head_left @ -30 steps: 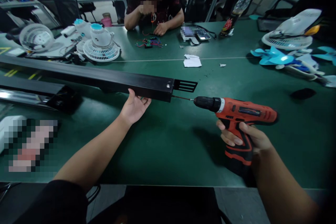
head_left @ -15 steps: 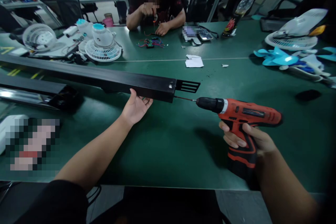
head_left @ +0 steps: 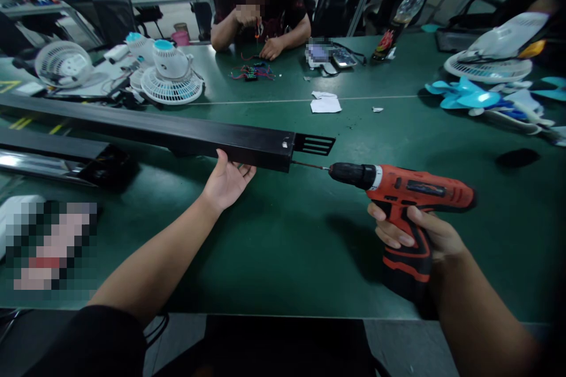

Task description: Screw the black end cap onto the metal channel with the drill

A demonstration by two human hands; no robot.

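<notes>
A long black metal housing (head_left: 177, 132) runs from the far left to the table's middle, its slotted end (head_left: 315, 144) pointing right. My left hand (head_left: 226, 179) cups its underside near that end, fingers curled against it. My right hand (head_left: 413, 234) is wrapped round the grip of a red and black cordless drill (head_left: 413, 191). The drill's thin bit (head_left: 309, 165) lies level and touches the end face of the housing, just under the slots.
A second black and chrome bar (head_left: 57, 156) lies at the left. White desk fans (head_left: 170, 73) stand behind it, fan parts and blue blades (head_left: 469, 97) at the right. A person (head_left: 260, 6) sits across the green table (head_left: 283, 247) over wires (head_left: 253, 72). Paper scraps (head_left: 325, 104) lie mid-table.
Hardly anything has moved; the drill stays pressed at the housing's end and my left hand keeps its hold. Only the view has shifted slightly.
</notes>
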